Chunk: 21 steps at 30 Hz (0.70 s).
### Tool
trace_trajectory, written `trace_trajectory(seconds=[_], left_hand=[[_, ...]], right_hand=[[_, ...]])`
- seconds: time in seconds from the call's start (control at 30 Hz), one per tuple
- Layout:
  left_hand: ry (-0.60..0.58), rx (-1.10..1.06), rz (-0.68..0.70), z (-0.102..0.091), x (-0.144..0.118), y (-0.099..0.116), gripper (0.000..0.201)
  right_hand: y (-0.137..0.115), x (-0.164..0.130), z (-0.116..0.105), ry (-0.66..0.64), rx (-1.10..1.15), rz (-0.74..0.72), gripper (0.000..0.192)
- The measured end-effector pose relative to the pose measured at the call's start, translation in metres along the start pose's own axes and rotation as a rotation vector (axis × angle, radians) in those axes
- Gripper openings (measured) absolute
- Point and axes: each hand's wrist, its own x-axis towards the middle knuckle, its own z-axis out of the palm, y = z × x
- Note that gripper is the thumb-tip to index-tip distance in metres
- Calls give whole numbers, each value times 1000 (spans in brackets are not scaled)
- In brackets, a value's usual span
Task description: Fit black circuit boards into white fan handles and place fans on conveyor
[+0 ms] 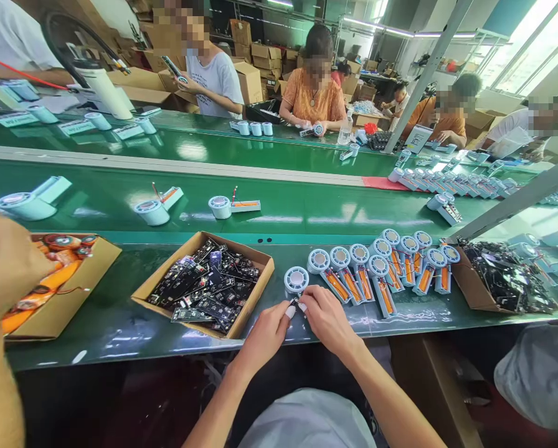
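My left hand [266,336] and my right hand [324,318] meet at the near edge of the green bench, fingertips pinching a small dark part [296,304] between them. It lies just below a pale blue round fan housing [296,279]. Whether the part joins that housing I cannot tell. A cardboard box of black circuit boards [207,284] sits left of my left hand. Right of my right hand lies a row of several fan units with orange batteries [382,267].
A green conveyor belt [307,208] carries fan units [154,210] behind the bench. A box of orange parts [57,280] sits far left beside a neighbour's hand [3,261]. Another box of boards [503,280] stands right. Several people work across the belt.
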Motion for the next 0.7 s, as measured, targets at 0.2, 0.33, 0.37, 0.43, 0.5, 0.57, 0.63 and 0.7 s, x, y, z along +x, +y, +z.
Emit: trace_trajectory(seconds=[0.2,0.33,0.37,0.43,0.5,0.57,0.63,0.7], left_hand=[[-44,9,-24,-7,-1,4,25],[-87,2,-35,-11,0,6,24],[-92,-8,-37,-12,0,6,24],[-100,-38,-38,-12,1,7,26],[-98,-58,-35,-12,1,6,29],[-80,-54,-27,-11,1,6,31],[-68,-63,-4,-10,3,7,31],[-71,-94,22,-10,4,8,31]], right_hand=[[1,2,-3,6,100,52,22],[2,3,-6,-27,119,58,25],[1,2,-6,-28,124,65,25],[0,1,-5,-20,140,92,25],[-2,-1,-3,-7,162,136,25],[-5,-3,-2,9,193,177,24],[-6,-3,-2,27,241,203,22],[-7,-3,-3,35,278,213,21]])
